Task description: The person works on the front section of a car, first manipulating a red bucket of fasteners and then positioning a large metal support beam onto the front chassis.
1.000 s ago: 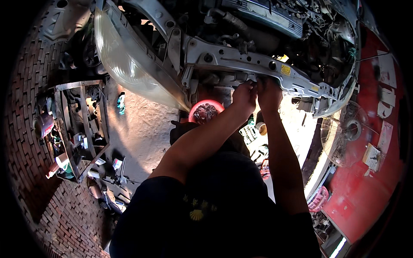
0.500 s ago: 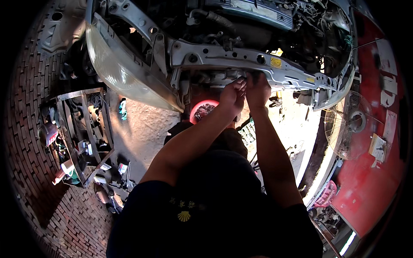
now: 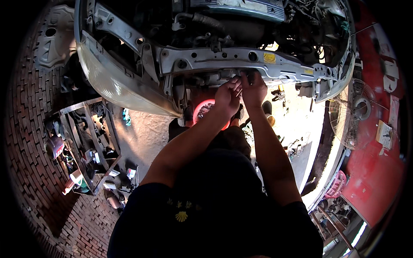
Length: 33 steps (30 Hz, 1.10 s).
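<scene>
Both my hands meet just beneath the front crossbar (image 3: pixel 206 60) of a car with its engine bay exposed. My left hand (image 3: pixel 228 95) has its fingers curled in, close beside the right. My right hand (image 3: pixel 254 91) is closed too, its fingertips up against the bar's lower edge. Whatever sits between the fingers is too small and dark to make out. A cloudy headlight (image 3: pixel 114 86) juts out to the left of the bar. Below my left forearm a red basin (image 3: pixel 196 112) holds small loose parts.
An open metal-framed rack (image 3: pixel 87 124) crammed with odds and ends stands on the left, over brick paving (image 3: pixel 32 142). On the right are a wire-caged fan (image 3: pixel 350 115), a red panel (image 3: pixel 374 185) and a pink basket (image 3: pixel 337 185). The engine (image 3: pixel 241 9) lies beyond the crossbar.
The view has shifted slightly, so the car sits a little further left and the fan further right. My hands stay close together under the crossbar, still closed.
</scene>
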Each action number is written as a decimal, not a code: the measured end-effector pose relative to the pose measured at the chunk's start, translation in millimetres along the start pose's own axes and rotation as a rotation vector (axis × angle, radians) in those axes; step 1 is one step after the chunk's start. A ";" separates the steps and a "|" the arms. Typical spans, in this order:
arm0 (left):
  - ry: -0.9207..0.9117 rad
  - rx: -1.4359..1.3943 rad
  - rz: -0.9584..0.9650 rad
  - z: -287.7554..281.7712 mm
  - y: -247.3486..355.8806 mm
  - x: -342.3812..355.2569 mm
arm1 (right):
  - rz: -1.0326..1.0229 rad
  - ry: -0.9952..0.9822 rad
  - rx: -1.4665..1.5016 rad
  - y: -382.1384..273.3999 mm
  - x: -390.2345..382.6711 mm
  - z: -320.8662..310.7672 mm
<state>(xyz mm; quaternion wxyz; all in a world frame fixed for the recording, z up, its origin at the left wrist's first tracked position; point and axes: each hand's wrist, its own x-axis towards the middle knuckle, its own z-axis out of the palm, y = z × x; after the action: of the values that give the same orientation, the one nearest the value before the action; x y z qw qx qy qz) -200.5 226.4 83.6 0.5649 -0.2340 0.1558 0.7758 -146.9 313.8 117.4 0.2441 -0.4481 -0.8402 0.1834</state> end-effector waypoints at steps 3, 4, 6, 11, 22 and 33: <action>0.060 0.046 0.011 1.7 1.1 -3.0 | 0.018 0.023 -0.006 -1.5 -0.5 0.2; 0.026 0.039 0.017 1.4 1.6 -3.6 | 0.008 0.030 0.030 -1.7 -1.0 -0.1; -0.002 0.030 0.016 -0.4 1.8 -3.7 | 0.006 0.034 0.061 -1.7 -1.3 -0.2; -0.022 0.021 -0.014 -5.5 0.9 2.1 | 0.095 -0.030 0.003 -0.7 0.6 0.8; -0.069 -0.063 0.013 -7.4 -3.3 4.6 | -0.031 0.049 -0.040 -6.6 3.4 -6.0; -0.069 -0.039 -0.044 -10.8 0.4 4.3 | -0.043 -0.088 -0.192 -4.0 9.2 -13.8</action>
<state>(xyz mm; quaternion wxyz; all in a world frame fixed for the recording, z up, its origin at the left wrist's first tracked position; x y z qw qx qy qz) -200.0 224.3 72.1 0.5820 -0.2217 0.1159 0.7738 -146.1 320.7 133.0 0.1666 -0.4429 -0.8733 0.1161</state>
